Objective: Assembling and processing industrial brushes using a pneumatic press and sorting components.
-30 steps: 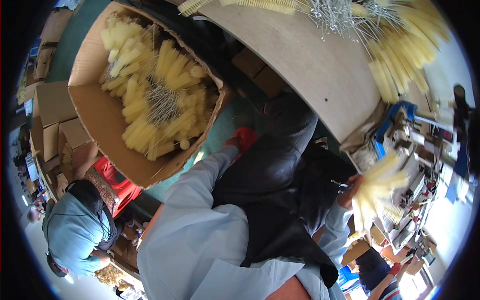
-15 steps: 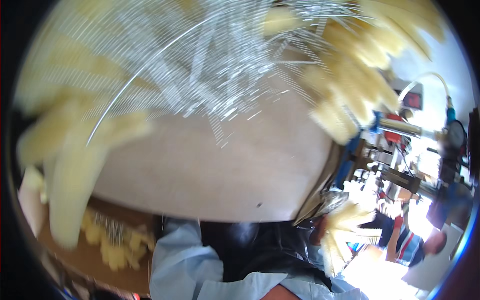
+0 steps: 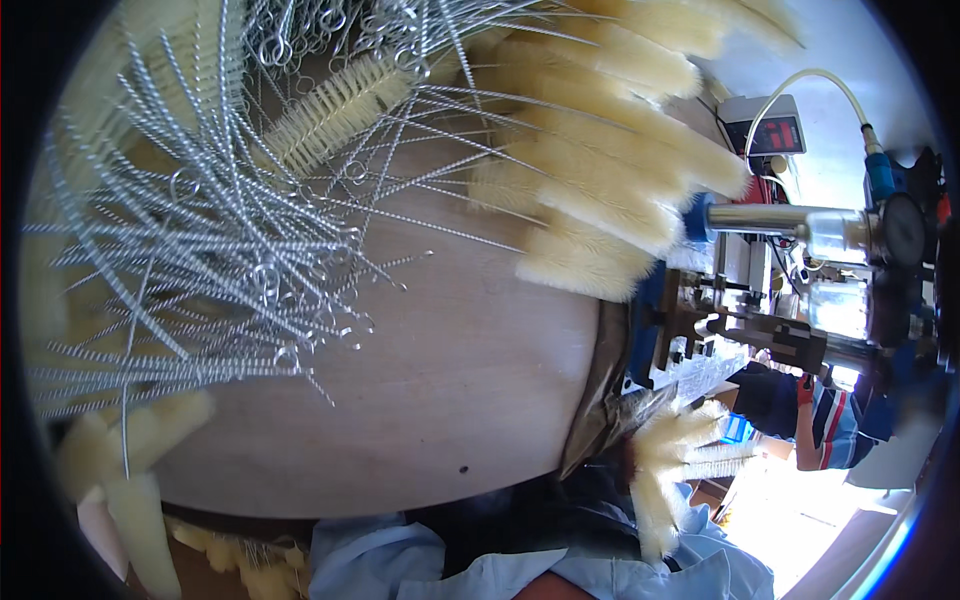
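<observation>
Beside the table's right front corner, my right hand [image 3: 630, 466] is in shadow and mostly hidden. It appears closed round a bunch of bottle brushes [image 3: 664, 475], whose cream bristle heads fan out to the right and downward. My left hand does not show; only its pale blue sleeve [image 3: 375, 555] appears at the table's front edge. On the table, a large heap of bottle brushes [image 3: 230, 270] spreads its twisted wire handles with looped ends. More cream bristle heads [image 3: 610, 200] lie stacked at the back right.
The wooden tabletop [image 3: 430, 390] has a curved front edge. To the right stands a metal machine [image 3: 770, 335] with a gauge [image 3: 903, 230], a hose and a display box [image 3: 765, 125]. More brushes [image 3: 240, 560] lie lower left. A person [image 3: 835, 430] in a striped top is at far right.
My view has swung, so the brush heap now sits further left and shows sharply instead of blurred. The bunch at my right hand stays at the table's right corner.
</observation>
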The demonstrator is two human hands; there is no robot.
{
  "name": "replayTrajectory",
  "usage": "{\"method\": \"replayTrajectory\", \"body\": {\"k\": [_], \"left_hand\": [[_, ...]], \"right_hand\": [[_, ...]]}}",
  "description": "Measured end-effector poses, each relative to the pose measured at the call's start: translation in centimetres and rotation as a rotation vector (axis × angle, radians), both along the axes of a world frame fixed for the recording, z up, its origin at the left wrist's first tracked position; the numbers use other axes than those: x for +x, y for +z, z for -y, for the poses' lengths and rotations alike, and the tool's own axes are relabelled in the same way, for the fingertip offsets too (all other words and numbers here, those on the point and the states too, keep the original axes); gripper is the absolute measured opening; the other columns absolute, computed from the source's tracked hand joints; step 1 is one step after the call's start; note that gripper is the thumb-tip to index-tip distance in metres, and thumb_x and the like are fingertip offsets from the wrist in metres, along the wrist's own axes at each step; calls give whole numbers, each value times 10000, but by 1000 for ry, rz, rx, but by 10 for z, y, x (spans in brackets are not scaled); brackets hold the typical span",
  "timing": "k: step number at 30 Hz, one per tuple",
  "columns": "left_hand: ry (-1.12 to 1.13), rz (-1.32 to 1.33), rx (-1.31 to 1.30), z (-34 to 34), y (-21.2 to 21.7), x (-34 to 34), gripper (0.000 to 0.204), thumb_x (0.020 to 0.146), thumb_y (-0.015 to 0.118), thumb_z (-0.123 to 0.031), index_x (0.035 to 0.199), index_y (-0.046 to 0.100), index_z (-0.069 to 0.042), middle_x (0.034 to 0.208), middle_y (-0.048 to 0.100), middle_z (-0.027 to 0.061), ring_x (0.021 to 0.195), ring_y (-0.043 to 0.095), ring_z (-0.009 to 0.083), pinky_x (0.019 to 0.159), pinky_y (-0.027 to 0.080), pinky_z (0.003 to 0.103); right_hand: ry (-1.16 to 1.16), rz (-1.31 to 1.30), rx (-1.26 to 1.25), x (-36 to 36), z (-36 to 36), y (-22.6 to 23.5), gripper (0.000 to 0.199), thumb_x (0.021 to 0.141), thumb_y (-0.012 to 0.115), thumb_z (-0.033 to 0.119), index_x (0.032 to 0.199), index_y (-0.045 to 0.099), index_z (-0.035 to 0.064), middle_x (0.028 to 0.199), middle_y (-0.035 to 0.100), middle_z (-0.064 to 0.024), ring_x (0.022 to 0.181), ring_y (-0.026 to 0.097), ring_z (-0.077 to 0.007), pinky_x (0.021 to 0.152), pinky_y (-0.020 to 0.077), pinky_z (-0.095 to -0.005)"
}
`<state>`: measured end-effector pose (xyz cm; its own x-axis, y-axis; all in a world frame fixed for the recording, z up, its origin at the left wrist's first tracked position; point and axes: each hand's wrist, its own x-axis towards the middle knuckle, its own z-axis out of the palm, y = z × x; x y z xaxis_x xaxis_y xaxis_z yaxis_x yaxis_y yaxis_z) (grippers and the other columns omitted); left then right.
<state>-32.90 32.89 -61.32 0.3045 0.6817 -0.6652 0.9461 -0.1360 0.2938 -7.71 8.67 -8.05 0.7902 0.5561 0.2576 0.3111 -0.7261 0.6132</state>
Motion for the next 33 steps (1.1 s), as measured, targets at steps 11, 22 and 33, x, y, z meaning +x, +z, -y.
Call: {"method": "replayTrajectory", "body": {"k": [11,22,33], "left_hand": [[7,184,58,78,127,-117,375,917,608,-256,1231,584,-51,1093,678,181,970,673,327,890,524,423],[511,837,121,157,367,-181,251,927,615,-82,1169,593,-21,933,676,107,793,671,200,756,560,330],[171,1342,-352,229,608,-10,222,949,558,-5,1167,565,38,865,650,120,698,665,162,639,575,291]], "right_hand": [[-20,-882,878,-29,-13,29,296,900,662,333,988,576,64,713,561,-71,629,512,-185,541,395,-343],[-82,-2112,2069,-76,36,64,185,947,633,172,1001,598,-2,745,626,-120,534,569,-201,475,488,-343],[109,-2294,2130,-98,83,58,246,992,549,177,1118,586,-31,1010,680,-184,927,691,-284,804,582,-388]]}}
